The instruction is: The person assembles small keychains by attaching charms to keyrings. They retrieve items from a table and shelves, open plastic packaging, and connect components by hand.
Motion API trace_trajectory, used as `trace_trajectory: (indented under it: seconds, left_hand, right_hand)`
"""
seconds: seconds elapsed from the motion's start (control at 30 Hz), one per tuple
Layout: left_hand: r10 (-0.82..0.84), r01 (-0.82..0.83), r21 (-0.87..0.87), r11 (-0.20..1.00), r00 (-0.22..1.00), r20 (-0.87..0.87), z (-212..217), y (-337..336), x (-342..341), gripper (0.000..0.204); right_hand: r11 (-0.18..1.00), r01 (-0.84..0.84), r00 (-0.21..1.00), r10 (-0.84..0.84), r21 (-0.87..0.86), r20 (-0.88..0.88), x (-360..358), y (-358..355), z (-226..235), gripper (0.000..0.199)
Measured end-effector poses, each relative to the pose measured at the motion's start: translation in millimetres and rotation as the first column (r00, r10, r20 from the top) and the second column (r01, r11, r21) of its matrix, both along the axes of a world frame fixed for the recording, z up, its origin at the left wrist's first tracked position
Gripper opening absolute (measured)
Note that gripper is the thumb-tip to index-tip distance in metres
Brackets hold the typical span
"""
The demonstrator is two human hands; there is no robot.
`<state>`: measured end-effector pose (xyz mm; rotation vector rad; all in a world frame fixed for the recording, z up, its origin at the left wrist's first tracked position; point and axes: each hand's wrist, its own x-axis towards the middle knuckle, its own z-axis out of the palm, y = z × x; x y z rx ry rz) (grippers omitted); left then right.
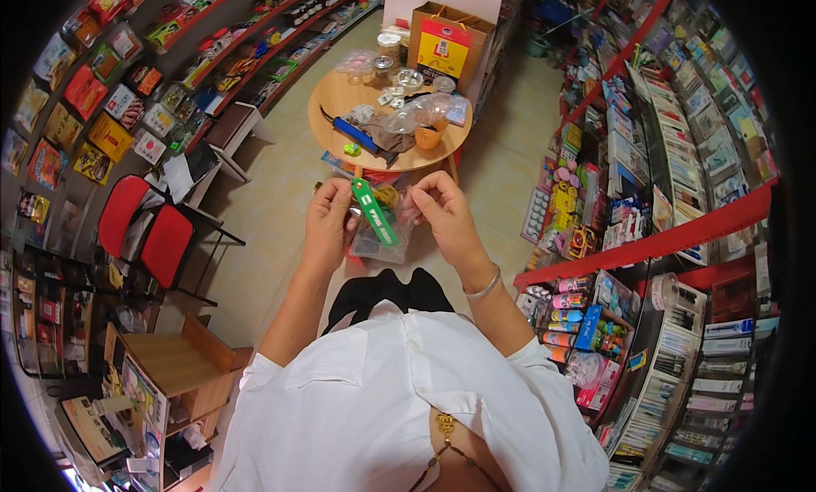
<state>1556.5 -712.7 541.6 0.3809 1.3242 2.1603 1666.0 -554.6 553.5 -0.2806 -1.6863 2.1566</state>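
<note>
In front of my body, my left hand (330, 221) is closed by the top of a green strap (375, 215) with white printing, which slants down to the right. Behind the strap hangs a clear plastic bag (393, 252) with some yellowish things inside, hard to make out. My right hand (449, 217), a silver bangle on its wrist, has thumb and forefinger pinched at the bag's upper right edge. Just beyond both hands stands a round wooden table (326, 109). On it lie a long blue and black item (355, 135), a grey-brown cloth (393, 142) and an orange cup-shaped basket (431, 135).
Lidded clear jars (383, 65) and a brown paper bag (476, 39) stand at the table's back. Red chairs (163, 247) and snack shelves (119, 88) line the left. Stationery shelves with a red edge (654, 235) run along the right. A wooden desk (174, 356) stands lower left.
</note>
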Motion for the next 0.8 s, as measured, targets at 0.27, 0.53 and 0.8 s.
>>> trace_trajectory:
  seconds: [0.27,0.53,0.8]
  left_hand:
    - [0.085,-0.092,0.131,0.987,0.995,0.058,8.7,-17.8,-12.6,0.017]
    - [0.118,-0.136,0.175,0.975,0.987,0.109,11.3,-38.1,-34.8,0.022]
    - [0.132,-0.189,0.263,0.946,0.967,0.22,24.2,-46.3,-44.0,0.021]
  right_hand:
    - [0.967,-0.254,0.967,0.255,-0.029,0.03,4.1,-21.6,-15.5,0.006]
    - [0.938,-0.338,0.939,0.331,0.073,0.098,5.8,-31.6,-16.4,0.006]
    - [0.971,-0.22,0.973,0.212,0.091,0.094,16.5,-21.2,-33.3,0.009]
